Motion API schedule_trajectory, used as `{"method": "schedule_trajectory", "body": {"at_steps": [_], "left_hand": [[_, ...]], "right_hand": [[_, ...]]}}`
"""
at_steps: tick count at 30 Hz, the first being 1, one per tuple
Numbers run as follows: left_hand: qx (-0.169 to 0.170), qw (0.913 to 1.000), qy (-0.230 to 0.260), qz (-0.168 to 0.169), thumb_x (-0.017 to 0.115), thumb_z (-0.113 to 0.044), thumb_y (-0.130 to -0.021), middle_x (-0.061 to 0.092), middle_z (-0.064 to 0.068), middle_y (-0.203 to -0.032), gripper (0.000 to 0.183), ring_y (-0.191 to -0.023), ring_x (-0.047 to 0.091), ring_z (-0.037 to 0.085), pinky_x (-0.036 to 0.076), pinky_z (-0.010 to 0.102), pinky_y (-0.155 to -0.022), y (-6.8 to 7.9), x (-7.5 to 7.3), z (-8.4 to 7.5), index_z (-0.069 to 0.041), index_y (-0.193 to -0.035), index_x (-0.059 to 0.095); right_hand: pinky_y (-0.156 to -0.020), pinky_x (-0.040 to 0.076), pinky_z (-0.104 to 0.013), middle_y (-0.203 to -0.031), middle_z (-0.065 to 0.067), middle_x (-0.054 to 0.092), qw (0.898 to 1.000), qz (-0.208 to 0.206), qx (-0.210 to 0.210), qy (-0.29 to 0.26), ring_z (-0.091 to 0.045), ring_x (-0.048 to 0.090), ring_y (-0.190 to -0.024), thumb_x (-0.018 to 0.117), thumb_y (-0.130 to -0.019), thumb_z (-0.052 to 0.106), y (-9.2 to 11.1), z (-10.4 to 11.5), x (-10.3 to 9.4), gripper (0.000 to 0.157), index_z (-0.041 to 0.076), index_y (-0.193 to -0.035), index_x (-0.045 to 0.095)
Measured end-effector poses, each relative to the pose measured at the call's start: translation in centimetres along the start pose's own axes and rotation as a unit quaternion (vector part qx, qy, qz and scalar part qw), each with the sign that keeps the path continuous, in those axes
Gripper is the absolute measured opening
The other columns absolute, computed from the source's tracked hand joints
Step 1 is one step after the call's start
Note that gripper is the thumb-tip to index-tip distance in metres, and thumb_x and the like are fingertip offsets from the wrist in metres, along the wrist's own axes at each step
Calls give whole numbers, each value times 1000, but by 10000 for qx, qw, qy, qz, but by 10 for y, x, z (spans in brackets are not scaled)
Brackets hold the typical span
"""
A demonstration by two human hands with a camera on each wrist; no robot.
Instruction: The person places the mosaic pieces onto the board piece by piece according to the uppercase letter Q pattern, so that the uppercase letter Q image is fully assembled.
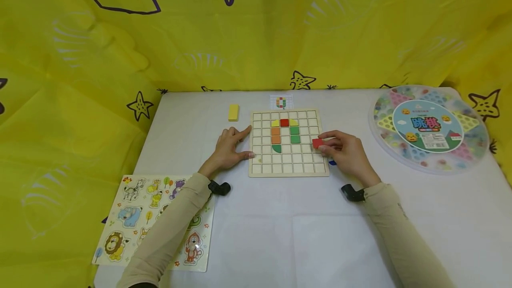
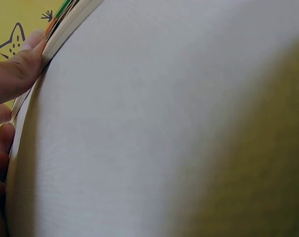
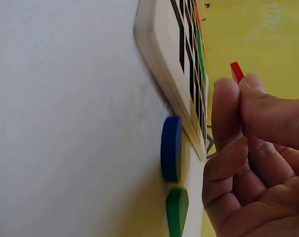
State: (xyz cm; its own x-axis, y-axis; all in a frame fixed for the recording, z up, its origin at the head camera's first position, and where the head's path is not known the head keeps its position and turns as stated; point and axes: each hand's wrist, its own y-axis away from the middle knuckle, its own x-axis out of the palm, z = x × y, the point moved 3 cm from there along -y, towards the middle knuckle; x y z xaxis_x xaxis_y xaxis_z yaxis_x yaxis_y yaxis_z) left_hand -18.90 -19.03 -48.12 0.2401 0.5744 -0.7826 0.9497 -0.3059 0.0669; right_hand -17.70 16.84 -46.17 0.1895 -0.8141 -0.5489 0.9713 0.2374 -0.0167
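Note:
A wooden grid board (image 1: 290,170) lies flat in the middle of the table. On it sit a red square (image 1: 284,122) between two yellow curved pieces, two orange squares (image 1: 276,135) down the left, two green squares (image 1: 294,135) down the right, and a green quarter-round piece (image 1: 277,148) at lower left. My left hand (image 1: 227,149) touches the board's left edge with thumb and forefinger spread apart. Between thumb and fingers, my right hand (image 1: 350,154) pinches a red square tile (image 1: 317,143) over the board's right edge; the right wrist view shows this tile (image 3: 236,72) edge-on.
Beside the board's right edge lie a blue piece (image 3: 171,148) and a green piece (image 3: 177,211). A small pattern card (image 1: 274,101) is behind the board, with a yellow block (image 1: 234,113) to its left. An animal puzzle (image 1: 160,226) lies front left, a round game box (image 1: 428,126) right.

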Motion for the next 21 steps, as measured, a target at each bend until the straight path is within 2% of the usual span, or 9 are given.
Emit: {"method": "schedule_trajectory", "body": {"at_steps": [6, 21], "left_hand": [[2, 10000, -27, -5, 89, -34, -87, 49, 8, -107, 92, -97, 36, 25, 25, 36, -87, -1, 1, 2, -18, -164, 41], [17, 10000, -43, 4, 88, -36, -87, 49, 8, -107, 93, -96, 35, 25, 25, 35, -87, -1, 2, 3, -18, -165, 40]], "right_hand": [[-73, 52, -12, -99, -17, 80, 9999, 28, -89, 86, -27, 75, -85, 80, -95, 11, -7, 5, 12, 30, 0, -123, 73], [-73, 51, -17, -100, -13, 77, 9999, 142, -67, -53, -25, 68, -85, 85, -92, 14, -19, 22, 35, 29, 2, -116, 76]]}}
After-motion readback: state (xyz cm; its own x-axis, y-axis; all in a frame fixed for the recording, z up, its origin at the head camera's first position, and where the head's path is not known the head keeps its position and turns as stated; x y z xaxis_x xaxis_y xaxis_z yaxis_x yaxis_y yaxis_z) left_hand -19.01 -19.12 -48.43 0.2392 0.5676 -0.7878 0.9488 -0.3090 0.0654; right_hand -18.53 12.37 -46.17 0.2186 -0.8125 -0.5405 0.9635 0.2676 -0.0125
